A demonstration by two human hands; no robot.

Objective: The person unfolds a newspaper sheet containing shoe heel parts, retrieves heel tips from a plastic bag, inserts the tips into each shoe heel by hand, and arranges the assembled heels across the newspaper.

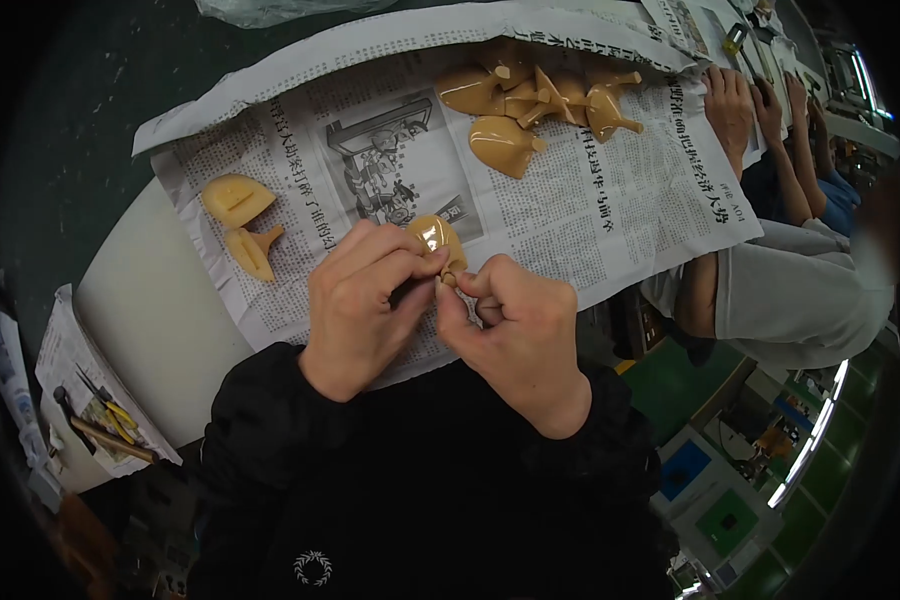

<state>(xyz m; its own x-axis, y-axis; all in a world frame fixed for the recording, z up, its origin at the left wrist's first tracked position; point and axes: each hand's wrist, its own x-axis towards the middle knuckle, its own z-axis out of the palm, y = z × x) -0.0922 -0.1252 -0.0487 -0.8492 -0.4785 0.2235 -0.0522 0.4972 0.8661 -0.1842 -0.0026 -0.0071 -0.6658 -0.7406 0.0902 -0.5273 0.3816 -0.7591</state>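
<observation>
In the head view, a glossy tan rounded piece with a narrow stem [435,233] is held over the newspaper. My left hand [360,295] is closed, its thumb and fingers pinching the piece's side. With thumb and forefinger, my right hand [520,325] grips the narrow end, and the fingertips of both hands almost meet there. Fingers hide part of that end. To the left lie two similar tan pieces, one broad [238,200] and one with a stem [250,253], each with a slot in its face. Beyond my hands is a pile of several glossy tan pieces [506,143].
Printed newspaper [300,210] covers the work surface, its far edge folded up. A hammer [110,438] and yellow-handled pliers [120,415] lie on paper at the left. At the right, a co-worker's hand [728,112] rests by the newspaper's edge, with other people's arms beyond.
</observation>
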